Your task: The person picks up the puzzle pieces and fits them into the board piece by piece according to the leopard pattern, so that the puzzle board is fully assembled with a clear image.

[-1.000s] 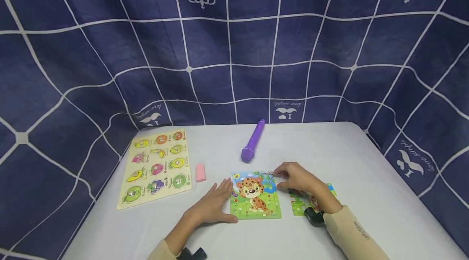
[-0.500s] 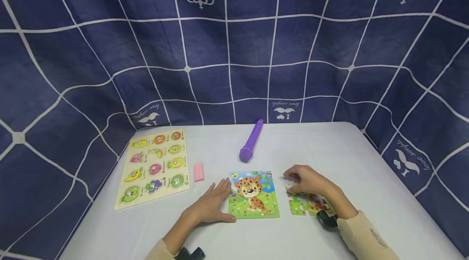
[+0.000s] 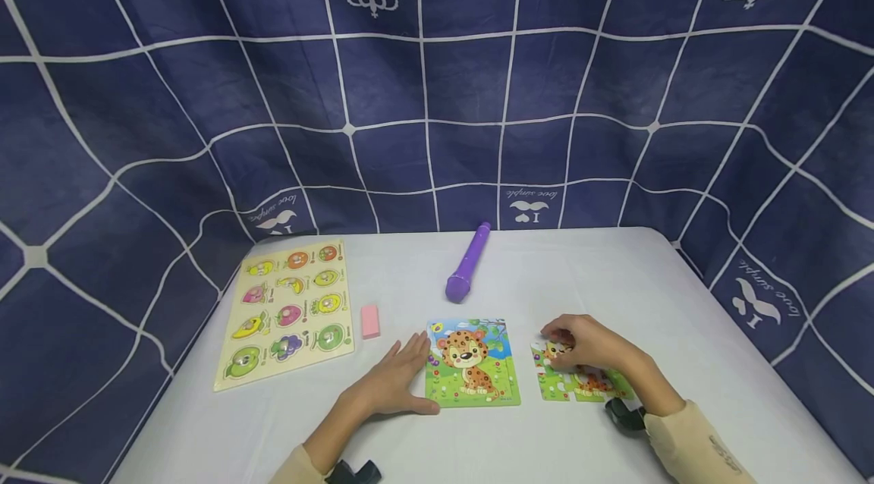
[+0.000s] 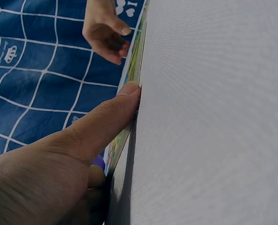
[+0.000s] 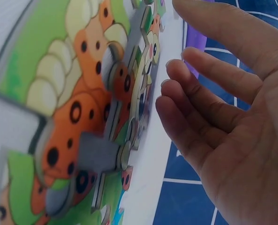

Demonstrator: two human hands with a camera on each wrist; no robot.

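A leopard jigsaw puzzle in a square board lies flat at the middle front. My left hand rests at its left side, fingers spread. The left wrist view shows that thumb touching the board's edge. To the right lies a patch of separated jigsaw pieces with leopard parts and green grass. My right hand hovers close over them, hiding some from the head view. In the right wrist view its fingers are loosely bent with nothing between them, beside a spotted orange jigsaw piece.
A wooden fruit peg puzzle lies on the left of the white table. Beside it is a pink block. A purple toy microphone lies farther back. A blue checked curtain encloses the table's far side.
My right hand has left the leopard puzzle's upper right corner and moved right, over the separated pieces. My left hand has stayed at the board's left side.
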